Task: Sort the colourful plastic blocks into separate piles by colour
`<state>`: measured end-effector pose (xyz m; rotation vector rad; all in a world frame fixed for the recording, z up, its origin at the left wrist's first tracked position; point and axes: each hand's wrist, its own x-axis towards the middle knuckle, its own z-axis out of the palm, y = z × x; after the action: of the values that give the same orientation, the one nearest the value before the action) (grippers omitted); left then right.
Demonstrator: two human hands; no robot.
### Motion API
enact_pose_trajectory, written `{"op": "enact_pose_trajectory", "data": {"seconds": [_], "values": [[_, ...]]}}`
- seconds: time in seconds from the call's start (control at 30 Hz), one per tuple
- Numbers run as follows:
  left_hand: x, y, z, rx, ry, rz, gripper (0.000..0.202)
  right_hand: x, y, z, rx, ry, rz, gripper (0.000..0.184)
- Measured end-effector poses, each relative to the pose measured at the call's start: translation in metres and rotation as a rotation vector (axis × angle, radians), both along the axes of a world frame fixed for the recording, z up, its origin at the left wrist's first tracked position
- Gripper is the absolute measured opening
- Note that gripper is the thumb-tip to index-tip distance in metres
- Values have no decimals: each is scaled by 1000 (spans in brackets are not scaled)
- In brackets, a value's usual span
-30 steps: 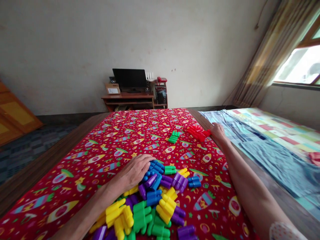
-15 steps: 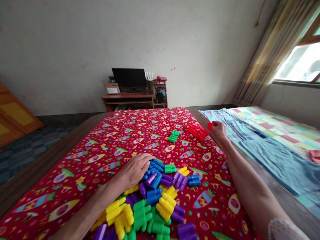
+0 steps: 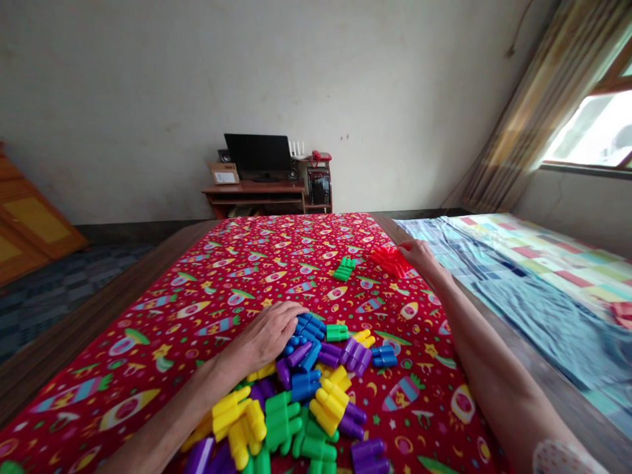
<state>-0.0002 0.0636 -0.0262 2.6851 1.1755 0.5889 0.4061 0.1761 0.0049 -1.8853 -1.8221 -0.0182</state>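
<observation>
By your R fingers (image 3: 409, 247), red blocks (image 3: 388, 262) pt. hidden, can't tell grip; at loose, unclenched L fingers (image 3: 290, 311), blue blocks (image 3: 312, 326) pt. covered.

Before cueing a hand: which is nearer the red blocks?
Right. Right hand: at the right end of the red blocks. Left hand: nearer the camera, by the blue blocks.

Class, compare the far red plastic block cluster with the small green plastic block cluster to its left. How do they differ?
Colour: the red plastic block cluster is red; the green plastic block cluster is green.
Size: the red cluster spreads wider than the green one.
Contact: the right hand is at the red cluster's edge; no hand touches the green cluster.
Shared: both lie on the red rocket-patterned cloth.
</observation>
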Motion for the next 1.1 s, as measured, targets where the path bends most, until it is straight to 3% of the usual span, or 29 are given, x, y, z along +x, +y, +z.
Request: {"op": "enact_pose_trajectory", "data": {"seconds": [0.23,0.33,0.43,0.5,0.67,0.77,0.83,0.93,1.03,1.1], "values": [[-1,0,0,-13,14,0,41,6,-4,-1,111,16,-157,38],[-1,1,0,-9,14,-5,40,5,-5,3,121,25,-161,37],[-1,1,-1,-9,17,-3,40,-15,-9,14,149,36,-115,34],[-1,1,-2,-7,13,0,40,-45,-17,21,157,33,38,32],[0,1,-1,10,0,-2,38,-145,-55,13,132,-58,750,31],[2,1,0,0,7,10,38,-177,-66,0,185,-215,944,34],[2,1,-1,-1,1,7,37,-177,-62,-8,173,-330,907,31],[2,2,-4,12,-25,3,36,-154,-43,-20,104,-440,749,36],[2,3,-6,10,-35,6,36,-127,-21,-33,31,-428,614,43],[3,2,-5,2,-30,12,37,-115,-10,-40,5,-377,619,43]]}}
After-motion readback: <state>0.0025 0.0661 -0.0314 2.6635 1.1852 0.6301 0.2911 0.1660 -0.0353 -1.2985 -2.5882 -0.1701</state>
